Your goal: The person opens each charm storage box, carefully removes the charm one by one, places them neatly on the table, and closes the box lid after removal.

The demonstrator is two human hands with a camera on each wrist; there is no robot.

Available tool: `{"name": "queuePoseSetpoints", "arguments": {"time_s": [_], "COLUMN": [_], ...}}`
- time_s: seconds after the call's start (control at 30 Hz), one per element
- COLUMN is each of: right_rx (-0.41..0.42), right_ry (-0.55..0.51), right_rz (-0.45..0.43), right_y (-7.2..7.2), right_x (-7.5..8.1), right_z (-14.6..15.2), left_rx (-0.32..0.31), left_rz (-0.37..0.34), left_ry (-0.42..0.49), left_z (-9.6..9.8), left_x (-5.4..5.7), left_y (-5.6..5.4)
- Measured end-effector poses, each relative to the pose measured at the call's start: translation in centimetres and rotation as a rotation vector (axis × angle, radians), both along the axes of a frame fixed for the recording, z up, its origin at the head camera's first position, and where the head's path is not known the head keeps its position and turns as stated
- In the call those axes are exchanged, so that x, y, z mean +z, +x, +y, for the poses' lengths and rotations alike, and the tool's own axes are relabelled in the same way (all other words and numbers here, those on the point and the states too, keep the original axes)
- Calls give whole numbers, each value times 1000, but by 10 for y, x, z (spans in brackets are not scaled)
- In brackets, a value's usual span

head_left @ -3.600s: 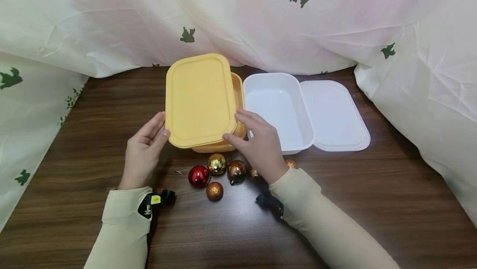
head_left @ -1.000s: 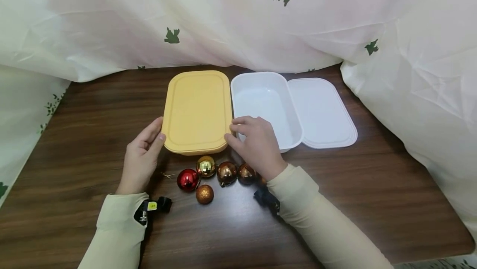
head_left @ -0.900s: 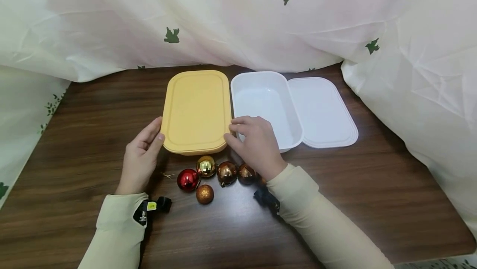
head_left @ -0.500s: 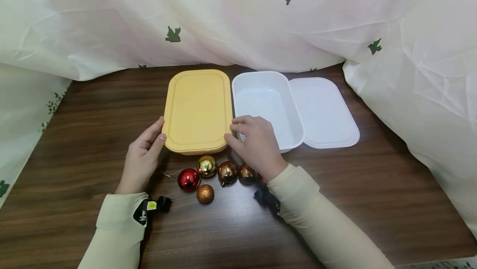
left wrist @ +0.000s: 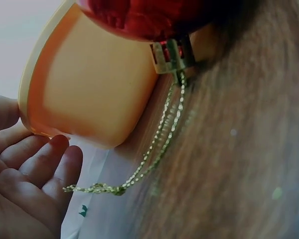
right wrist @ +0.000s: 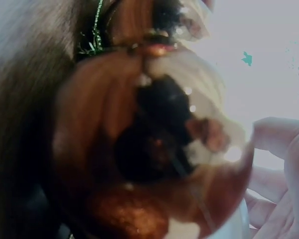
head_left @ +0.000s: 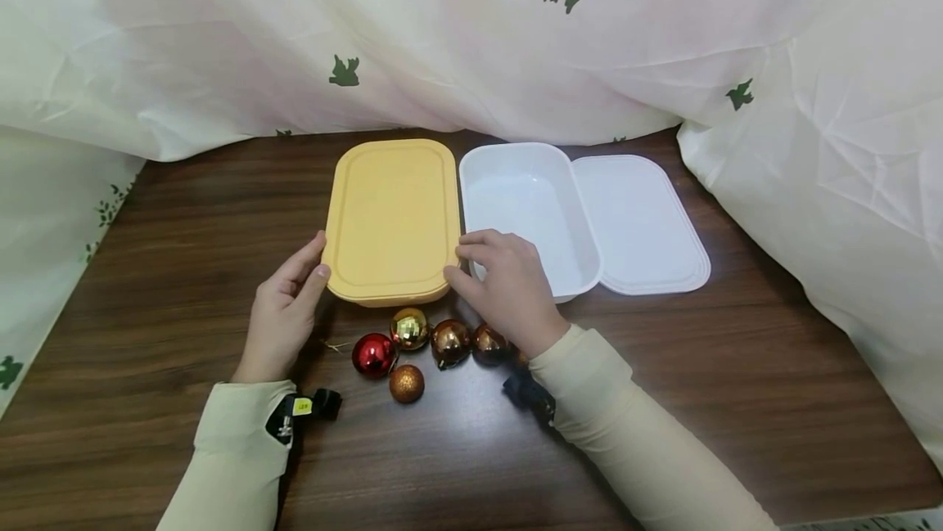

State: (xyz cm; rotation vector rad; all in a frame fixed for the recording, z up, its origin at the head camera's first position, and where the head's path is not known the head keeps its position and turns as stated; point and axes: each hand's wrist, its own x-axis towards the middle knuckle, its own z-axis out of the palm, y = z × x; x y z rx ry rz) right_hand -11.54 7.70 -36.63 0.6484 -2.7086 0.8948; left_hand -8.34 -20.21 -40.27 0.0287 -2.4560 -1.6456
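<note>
A yellow lid (head_left: 394, 216) lies flat on a yellow plastic box (head_left: 398, 302), covering it. My left hand (head_left: 280, 310) holds the lid's left edge near the front corner. In the left wrist view, its thumb is at the rim of the yellow box (left wrist: 99, 84), and curled fingers reach below. At the front right corner, my right hand (head_left: 508, 290) pinches the lid's edge between thumb and fingers. Several Christmas baubles lie in front: a red one (head_left: 374, 355), a gold one (head_left: 409, 328), a glittery orange one (head_left: 407, 384) and brown ones (head_left: 450, 342), partly under my right wrist.
Right of the yellow box stands an uncovered white box (head_left: 526, 212). A white lid (head_left: 639, 224) lies beside it on the dark wooden table (head_left: 773, 400). Pale cloth (head_left: 457, 32) with green bird shapes hangs around the back and sides.
Several seconds ago the yellow lid was tilted and shifted over its box; it has come down flat onto it. Over the last second both hands have stayed at its edges.
</note>
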Motion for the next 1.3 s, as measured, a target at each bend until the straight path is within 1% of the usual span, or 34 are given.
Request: {"name": "queuePoseSetpoints", "arguments": {"time_s": [0.2,0.33,0.47,0.53,0.67,0.77,0.87,1.0,1.07,1.17,1.3], "right_rx": [2,9,17,3,-36,-41,-31,-35,-40,-42,-41], "right_ry": [-8,-41,-103,-143,-214,-250,-267,-241,-221,-202,-183], "right_rz": [-27,-38,-53,-63,-65,-57,-40,-8,11,40,77], "right_y": [0,2,5,7,10,12,13,14,14,14,15], "right_x": [0,0,2,3,5,7,10,16,19,23,26], "right_z": [-1,-1,2,6,15,21,26,34,39,47,56], "left_rx": [21,42,64,68,71,50,17,-37,-65,-105,-135], "left_rz": [8,21,71,103,154,190,210,225,243,275,302], "left_ry": [6,20,73,99,106,117,107,66,67,61,35], "left_z": [-1,-1,1,3,10,15,21,29,34,42,51], "left_x": [0,1,2,2,8,16,26,38,43,49,53], "left_y": [1,2,3,2,-2,-3,-1,0,0,-1,-1]}}
